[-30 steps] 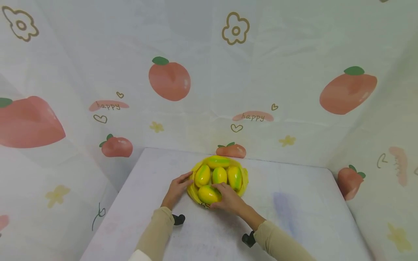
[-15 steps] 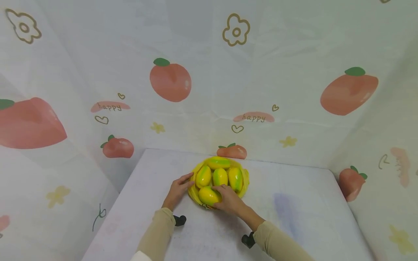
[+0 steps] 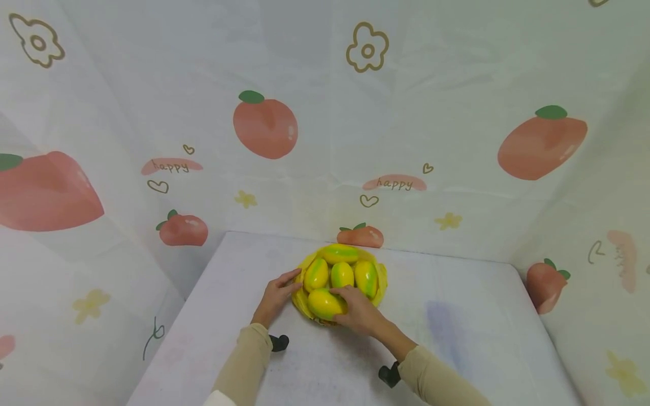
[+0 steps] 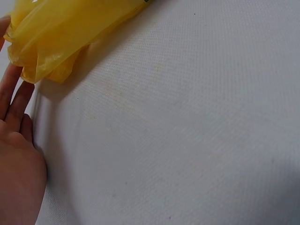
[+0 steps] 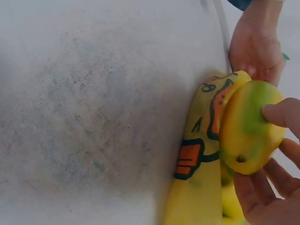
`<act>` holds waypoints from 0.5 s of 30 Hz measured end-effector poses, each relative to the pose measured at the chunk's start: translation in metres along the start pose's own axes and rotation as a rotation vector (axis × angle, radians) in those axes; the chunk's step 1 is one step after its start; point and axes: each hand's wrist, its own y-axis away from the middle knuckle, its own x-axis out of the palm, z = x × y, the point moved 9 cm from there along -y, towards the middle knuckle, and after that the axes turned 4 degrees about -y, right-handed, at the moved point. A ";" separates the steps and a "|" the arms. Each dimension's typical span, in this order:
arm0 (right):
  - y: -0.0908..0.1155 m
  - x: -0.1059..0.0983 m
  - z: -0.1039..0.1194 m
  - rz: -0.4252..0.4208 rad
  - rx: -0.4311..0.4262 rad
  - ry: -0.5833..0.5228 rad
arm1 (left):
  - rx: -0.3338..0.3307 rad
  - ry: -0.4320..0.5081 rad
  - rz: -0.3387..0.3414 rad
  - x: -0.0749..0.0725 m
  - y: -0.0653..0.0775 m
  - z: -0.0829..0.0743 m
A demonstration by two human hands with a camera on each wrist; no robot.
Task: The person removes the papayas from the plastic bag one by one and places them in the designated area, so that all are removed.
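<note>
A yellow plastic bag (image 3: 382, 281) stands on the table with its mouth rolled wide, holding several yellow-green mangoes (image 3: 342, 275). At the near side of its mouth, my right hand (image 3: 361, 311) grips one mango (image 3: 325, 305) between thumb and fingers. The right wrist view shows this mango (image 5: 251, 136) at the bag's edge, beside a printed cartoon face. My left hand (image 3: 276, 298) rests against the bag's left side, its fingers fairly straight; in the left wrist view those fingertips touch the yellow film (image 4: 56, 40). The bag's bottom is hidden in the head view.
The white table (image 3: 487, 321) has a faint purple stain on its right. A white curtain (image 3: 315, 186) printed with fruit and flowers encloses the back and sides. Black camera mounts (image 3: 390, 374) sit at both wrists.
The mango in my right hand has shifted very slightly within the bag's mouth. The left hand keeps its place on the bag, and the other mangoes look unmoved.
</note>
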 end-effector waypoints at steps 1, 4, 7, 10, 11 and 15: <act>0.000 -0.002 0.001 -0.001 -0.007 -0.009 | -0.006 0.008 0.000 0.000 0.001 -0.001; 0.002 -0.007 0.004 -0.005 -0.026 -0.031 | 0.001 0.003 -0.003 -0.001 0.002 -0.002; 0.004 -0.013 0.007 -0.012 -0.032 -0.060 | 0.013 -0.012 -0.017 -0.001 0.001 0.000; 0.007 -0.020 0.009 -0.028 -0.032 -0.089 | 0.007 -0.027 -0.018 -0.001 -0.002 0.004; 0.008 -0.022 0.009 -0.034 -0.030 -0.095 | 0.006 -0.031 -0.018 -0.001 -0.002 0.004; 0.010 -0.031 0.010 -0.061 -0.042 -0.103 | 0.003 -0.028 -0.019 -0.001 -0.002 0.005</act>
